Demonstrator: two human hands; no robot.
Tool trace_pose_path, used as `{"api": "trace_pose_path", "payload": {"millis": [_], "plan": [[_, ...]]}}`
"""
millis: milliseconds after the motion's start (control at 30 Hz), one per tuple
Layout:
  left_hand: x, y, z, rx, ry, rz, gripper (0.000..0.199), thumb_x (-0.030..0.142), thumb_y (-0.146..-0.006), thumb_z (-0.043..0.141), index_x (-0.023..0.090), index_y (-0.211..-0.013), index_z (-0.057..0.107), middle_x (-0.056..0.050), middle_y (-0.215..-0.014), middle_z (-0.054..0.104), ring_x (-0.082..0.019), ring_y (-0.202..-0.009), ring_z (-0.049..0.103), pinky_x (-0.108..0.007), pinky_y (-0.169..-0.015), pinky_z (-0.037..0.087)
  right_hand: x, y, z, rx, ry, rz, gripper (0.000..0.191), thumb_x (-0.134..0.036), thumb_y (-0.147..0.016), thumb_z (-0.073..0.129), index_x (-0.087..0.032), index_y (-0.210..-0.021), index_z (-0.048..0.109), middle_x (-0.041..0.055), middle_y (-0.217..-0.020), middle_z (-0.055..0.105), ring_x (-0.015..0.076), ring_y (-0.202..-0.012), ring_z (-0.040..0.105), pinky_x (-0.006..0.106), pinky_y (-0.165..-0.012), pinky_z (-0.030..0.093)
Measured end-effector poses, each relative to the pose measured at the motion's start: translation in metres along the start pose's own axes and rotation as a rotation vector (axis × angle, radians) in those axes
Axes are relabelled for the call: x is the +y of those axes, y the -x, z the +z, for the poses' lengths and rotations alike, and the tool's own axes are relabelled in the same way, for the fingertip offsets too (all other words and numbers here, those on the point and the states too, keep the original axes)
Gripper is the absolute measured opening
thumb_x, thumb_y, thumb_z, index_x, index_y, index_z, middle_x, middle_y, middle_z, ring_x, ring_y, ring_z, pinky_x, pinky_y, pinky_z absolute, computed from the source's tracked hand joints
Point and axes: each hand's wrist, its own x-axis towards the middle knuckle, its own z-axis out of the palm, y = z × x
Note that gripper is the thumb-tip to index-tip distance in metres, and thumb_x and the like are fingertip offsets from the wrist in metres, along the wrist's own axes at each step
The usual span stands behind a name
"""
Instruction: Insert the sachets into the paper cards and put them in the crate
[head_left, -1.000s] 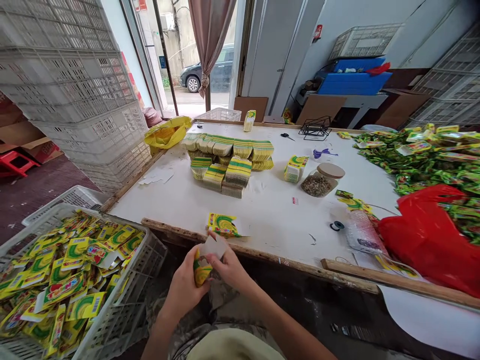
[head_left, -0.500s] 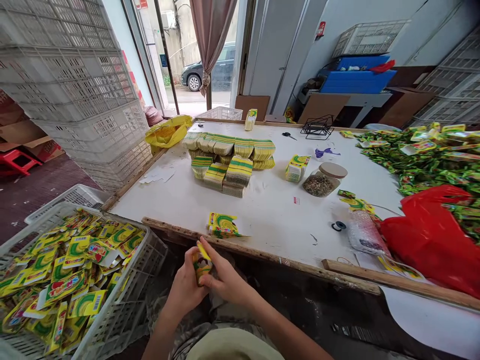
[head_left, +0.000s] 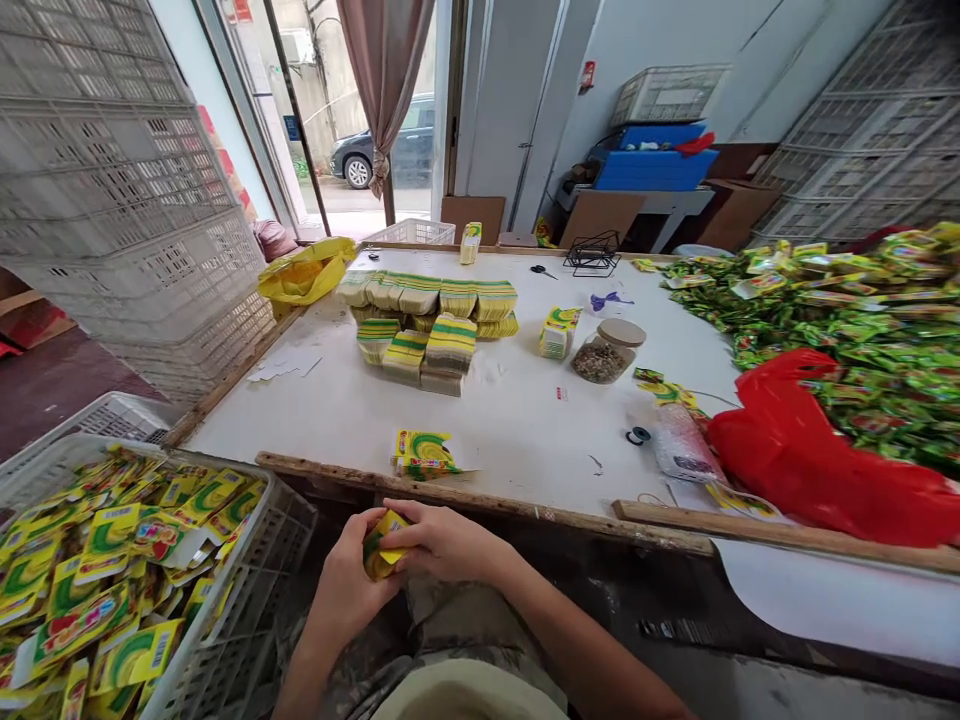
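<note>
Right hand (head_left: 448, 541) turned flatter, grip pinching yellow box (head_left: 379, 558) with left hand (head_left: 346, 577); table edge (head_left: 465, 497) near, bare tabletop (head_left: 517, 435) beyond.

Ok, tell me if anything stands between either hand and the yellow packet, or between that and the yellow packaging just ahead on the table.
Nothing visible separates the left hand or right hand from the yellow packet; both hold it. The wooden table edge lies between it and the yellow packaging.
</note>
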Motion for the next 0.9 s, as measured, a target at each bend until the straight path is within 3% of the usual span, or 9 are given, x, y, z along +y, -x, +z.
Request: {"api": "trace_pose_path", "payload": {"millis": [200,333,433,567,733,900], "plan": [[-0.013,-0.004,0.001,0.017,-0.058,-0.019,0.057,0.036,-0.071,0.072,0.024,-0.122,0.049,-0.005,-0.108,0.067,-0.024,-0.096,0.068,-0.036,-0.08,0.058,0.003,0.0,0.001,-0.027,0.052,0.0,0.029,-0.031,-0.096,0.055,-0.022,-0.12,0.068,0.0103,-0.149,0.04,0.0227,-0.131,0.047,0.028,-0.105,0.04],[-0.018,-0.009,0.003,-0.048,-0.047,-0.011,0.062,0.038,-0.068,0.073,0.025,-0.123,0.048,-0.002,-0.099,0.071,-0.023,-0.086,0.071,-0.034,-0.075,0.06,0.008,-0.005,-0.008,-0.104,0.041,-0.055,0.025,-0.03,-0.094,0.06,-0.021,-0.113,0.072,0.0072,-0.135,0.054,0.0175,-0.122,0.053,0.021,-0.1,0.041],[-0.017,-0.01,0.006,-0.043,-0.067,-0.006,0.063,0.038,-0.066,0.073,0.025,-0.124,0.049,-0.003,-0.1,0.072,-0.023,-0.087,0.071,-0.034,-0.074,0.06,0.009,-0.008,-0.012,-0.147,0.051,-0.011,0.022,-0.028,-0.089,0.066,-0.02,-0.108,0.074,0.007,-0.123,0.062,0.0177,-0.117,0.056,0.021,-0.098,0.042],[-0.017,-0.011,0.007,0.006,-0.122,-0.018,0.063,0.041,-0.067,0.071,0.025,-0.123,0.051,-0.004,-0.104,0.072,-0.025,-0.089,0.071,-0.035,-0.074,0.059,0.007,-0.011,-0.003,-0.058,0.006,0.123,0.021,-0.027,-0.082,0.073,-0.021,-0.102,0.076,0.0067,-0.126,0.06,0.0194,-0.116,0.058,0.023,-0.096,0.043],[-0.02,-0.011,0.004,0.042,-0.159,-0.028,0.066,0.047,-0.068,0.07,0.024,-0.127,0.049,-0.005,-0.104,0.071,-0.026,-0.088,0.072,-0.034,-0.072,0.059,0.007,-0.01,0.009,0.063,-0.124,0.136,0.032,-0.024,-0.077,0.078,-0.019,-0.108,0.073,0.0079,-0.131,0.056,0.0197,-0.119,0.056,0.022,-0.099,0.041],[-0.024,-0.015,0.007,-0.003,-0.172,-0.025,0.067,0.04,-0.07,0.068,0.024,-0.132,0.047,-0.007,-0.108,0.071,-0.027,-0.093,0.071,-0.035,-0.071,0.059,0.009,-0.01,0.007,0.106,-0.228,0.211,0.047,-0.023,-0.07,0.082,-0.021,-0.114,0.069,0.0059,-0.117,0.06,0.0198,-0.111,0.058,0.023,-0.094,0.045]]}}
